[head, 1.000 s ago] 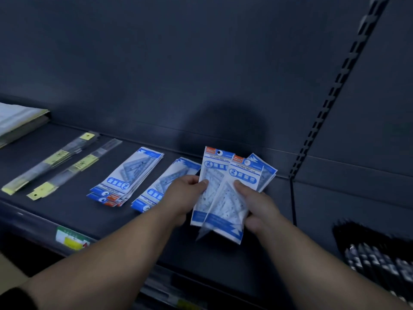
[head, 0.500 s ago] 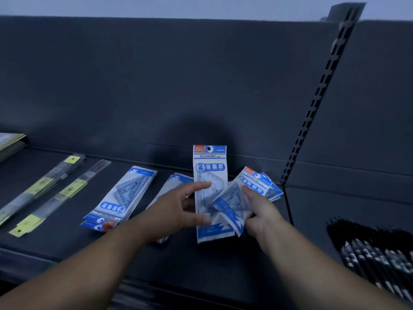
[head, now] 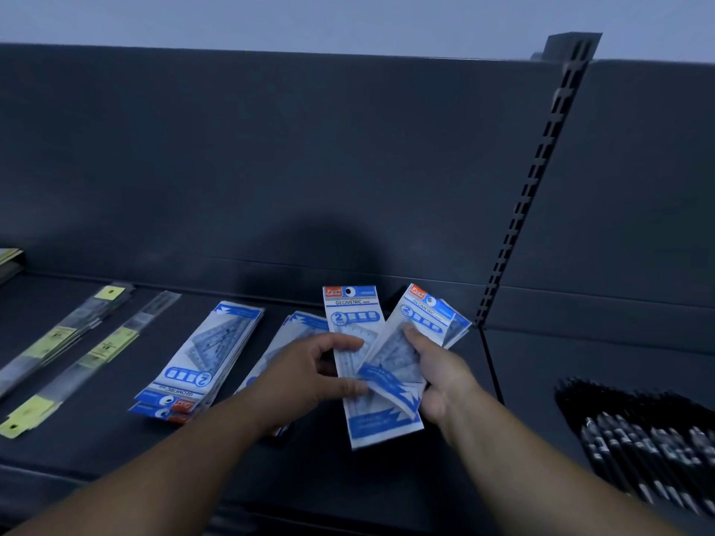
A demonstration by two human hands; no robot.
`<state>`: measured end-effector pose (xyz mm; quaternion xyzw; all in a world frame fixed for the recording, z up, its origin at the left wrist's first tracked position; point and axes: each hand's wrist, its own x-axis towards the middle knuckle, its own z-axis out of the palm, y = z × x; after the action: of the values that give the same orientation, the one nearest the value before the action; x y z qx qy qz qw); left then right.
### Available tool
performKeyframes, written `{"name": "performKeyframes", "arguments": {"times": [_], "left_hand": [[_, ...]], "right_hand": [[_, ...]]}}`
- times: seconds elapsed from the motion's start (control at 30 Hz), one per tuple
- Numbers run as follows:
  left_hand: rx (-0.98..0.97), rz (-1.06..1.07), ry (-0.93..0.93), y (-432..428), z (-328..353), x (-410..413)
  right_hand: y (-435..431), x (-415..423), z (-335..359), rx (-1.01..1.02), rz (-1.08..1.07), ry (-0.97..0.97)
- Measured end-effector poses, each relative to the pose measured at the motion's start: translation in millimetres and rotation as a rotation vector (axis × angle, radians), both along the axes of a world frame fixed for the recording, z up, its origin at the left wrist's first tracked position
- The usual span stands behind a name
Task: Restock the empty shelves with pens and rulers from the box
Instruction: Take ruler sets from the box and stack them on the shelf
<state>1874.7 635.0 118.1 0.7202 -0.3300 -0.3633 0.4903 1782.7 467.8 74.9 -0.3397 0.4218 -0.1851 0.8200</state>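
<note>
At the middle of a dark store shelf (head: 96, 454), a person's left hand (head: 309, 375) pinches one upright ruler packet (head: 350, 309) between thumb and fingers, while the right hand (head: 439, 375), just beside it, grips a small fan of matching packets (head: 423, 319) above the shelf's right end. Two piles are already laid down: a stack (head: 205, 357) to the left and a second pile (head: 300, 326) partly hidden behind the left hand. Long rulers (head: 114, 342) in clear sleeves lie farther left, and what appear to be pens (head: 650, 450), blurred, fill the neighbouring bay at right. The handful awaits placing; the supply box is out of view, so the remaining stock cannot be judged.
</note>
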Motion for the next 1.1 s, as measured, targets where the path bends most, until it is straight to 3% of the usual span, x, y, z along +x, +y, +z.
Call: {"name": "performKeyframes", "arguments": {"times": [0.17, 0.37, 0.6, 0.7, 0.87, 1.03, 1.1], "left_hand": [[0.081, -0.114, 0.0, -2, -3, -2], [0.058, 0.122, -0.006, -14, -7, -8], [-0.003, 0.112, 0.378, -7, 10, 8], [0.0, 0.222, 0.441, -2, 17, 26], [0.068, 0.3, 0.331, 1, 24, 43], [0.246, 0.118, -0.102, 5, 28, 51], [0.209, 0.11, -0.124, 3, 32, 46]], "right_hand": [[5, -1, 2, -0.061, -0.089, -0.019], [18, -1, 7, -0.076, -0.149, -0.116], [-1, -8, 5, -0.075, -0.195, -0.116], [-9, -16, 2, -0.108, -0.201, -0.093], [-4, -28, 4, -0.317, -0.01, -0.101], [-16, -33, 25, -0.515, 0.2, -0.09], [-22, -33, 26, -0.495, 0.248, -0.062]]}}
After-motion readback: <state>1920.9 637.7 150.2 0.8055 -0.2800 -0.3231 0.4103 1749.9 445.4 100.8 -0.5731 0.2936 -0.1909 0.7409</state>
